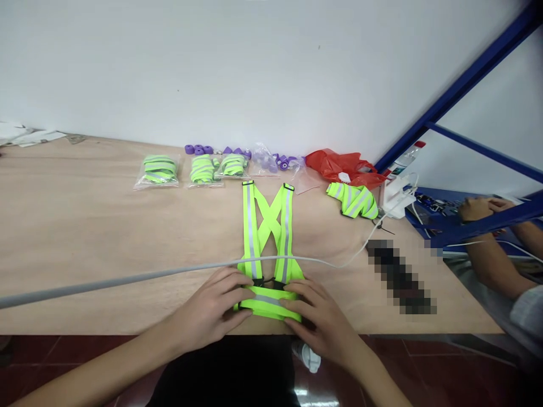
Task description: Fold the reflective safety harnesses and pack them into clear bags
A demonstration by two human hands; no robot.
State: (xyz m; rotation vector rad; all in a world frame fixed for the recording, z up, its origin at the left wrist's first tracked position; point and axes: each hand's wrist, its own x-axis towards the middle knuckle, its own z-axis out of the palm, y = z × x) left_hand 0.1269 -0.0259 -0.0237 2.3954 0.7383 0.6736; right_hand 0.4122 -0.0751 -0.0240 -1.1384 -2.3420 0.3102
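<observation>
A neon yellow-green reflective vest (251,226) with grey stripes lies spread on the table, its straps crossing in an X behind two front straps. Its waist band is folded into a flat bundle near the table's front edge. My left hand (218,305) grips the left end of that band, thumb below and fingers on top. At the right end, my right hand (318,314) holds the band in the same way. Black fittings join the straps just above the band and partly show between my hands. A grey-white cable (169,272) crosses the view over the straps.
Bagged vests (160,169) and purple rolls (199,150) line the wall side. Farther right are a red plastic bag (339,164), a folded reflective strap bundle (356,200), a white power strip (399,198) and a bottle. Beyond a blue frame (466,85), another person's hands work.
</observation>
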